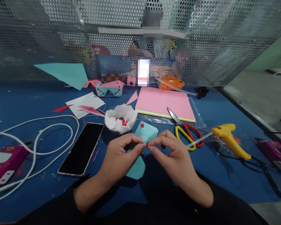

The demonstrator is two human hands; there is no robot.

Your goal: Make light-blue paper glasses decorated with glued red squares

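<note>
1. Thumbs and forefingers of the left hand (123, 155) and right hand (174, 153) pinch closed, meeting over a tiny red paper piece (147, 145), not yet laid down.
2. Beneath them, a light-blue paper cutout (149, 132) shows one red square (142, 125), seemingly early work; its middle is hidden.
3. Just beyond, loose red and blue bits (122, 121) sit unused in a white-paper-lined bowl (110, 122).
</note>
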